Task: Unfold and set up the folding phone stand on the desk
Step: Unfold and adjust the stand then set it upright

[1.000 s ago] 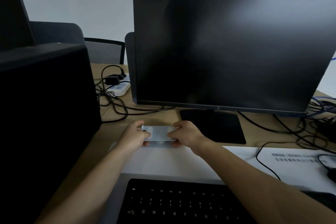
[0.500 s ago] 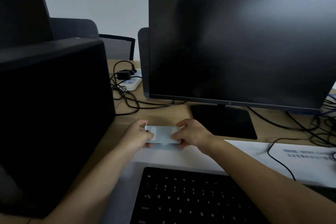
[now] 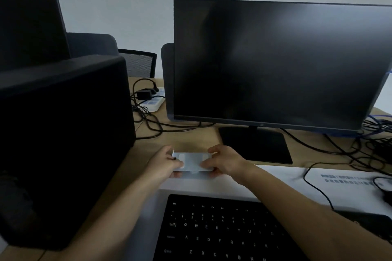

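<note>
Since the earlier frames the view has tipped up and swung left, so both hands sit lower in the picture, yet the grip itself is unchanged — the folding phone stand (image 3: 192, 162) stays pinched at its two short ends. It is a flat, pale, smooth plate with rounded corners and two small rounded pads near its left end; it looks folded shut, lying low over the wooden desk (image 3: 191, 137) and the front edge of a white mat (image 3: 275, 178).

Just beyond the grip stands the matte black base (image 3: 254, 144) of a dark monitor (image 3: 275, 63). Left of the grip looms a large black box-shaped case (image 3: 63, 144); behind it tangled black cables (image 3: 148, 116) run to a white power strip (image 3: 153, 103). Nearer the person than the grip lies a black keyboard (image 3: 222, 231) with pale lettering.

The left hand (image 3: 164, 163) curls around the left end, thumb on top and fingers underneath. The right hand (image 3: 224, 162) mirrors it on the right end, knuckles raised. Both bare forearms reach forward, converging on the stand.
</note>
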### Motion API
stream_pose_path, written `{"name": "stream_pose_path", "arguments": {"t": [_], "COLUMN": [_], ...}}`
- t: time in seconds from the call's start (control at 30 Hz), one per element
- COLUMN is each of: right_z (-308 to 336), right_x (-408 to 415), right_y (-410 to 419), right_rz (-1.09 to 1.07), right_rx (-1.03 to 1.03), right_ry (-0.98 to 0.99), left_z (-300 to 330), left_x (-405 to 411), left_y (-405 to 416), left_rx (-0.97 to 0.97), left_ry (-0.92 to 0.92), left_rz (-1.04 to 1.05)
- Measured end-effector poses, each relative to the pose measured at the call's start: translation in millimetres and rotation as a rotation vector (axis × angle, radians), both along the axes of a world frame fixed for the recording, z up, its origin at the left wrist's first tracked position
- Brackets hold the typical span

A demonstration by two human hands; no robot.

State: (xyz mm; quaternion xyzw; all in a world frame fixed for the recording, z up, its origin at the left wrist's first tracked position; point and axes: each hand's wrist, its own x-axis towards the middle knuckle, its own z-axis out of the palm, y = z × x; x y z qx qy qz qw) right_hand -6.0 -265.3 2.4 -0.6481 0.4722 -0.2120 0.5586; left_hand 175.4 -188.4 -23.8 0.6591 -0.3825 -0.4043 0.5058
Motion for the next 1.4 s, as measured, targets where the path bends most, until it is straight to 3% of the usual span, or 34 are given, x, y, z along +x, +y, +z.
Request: {"name": "stream_pose_path", "arguments": {"t": [0.33,0.47,0.9,1.13,1.4], "right_z": [19.8,22.4,18.7,24.5,26.9], "right_x": [-1.9,-2.2,-4.6,2.1,46.3], "right_y": [1.4,0.7,1.0,-1.0,-2.1], "right_rz": [0.336,0.386,0.341,0.391,0.585], "right_rx": [-0.348,-0.480,-0.440,-0.696,-0.786], "right_ry": [0.369,0.455,0.415,0.619,0.727], "left_z": [9.8,7.2,-7.8,-8.3,-13.4], "left_x": [9.1,8.2,11.5,13.3,17.7], "left_y": [12.4,8.0,0.6,1.3,7.5], "left_rx": [0.055,0.084,0.037,0.037,-0.021], "left_ry": [-0.344,-0.473,-0.474,-0.435,-0.399], "left_rz": [-0.303,-0.267,-0.227,-0.240,-0.128]}}
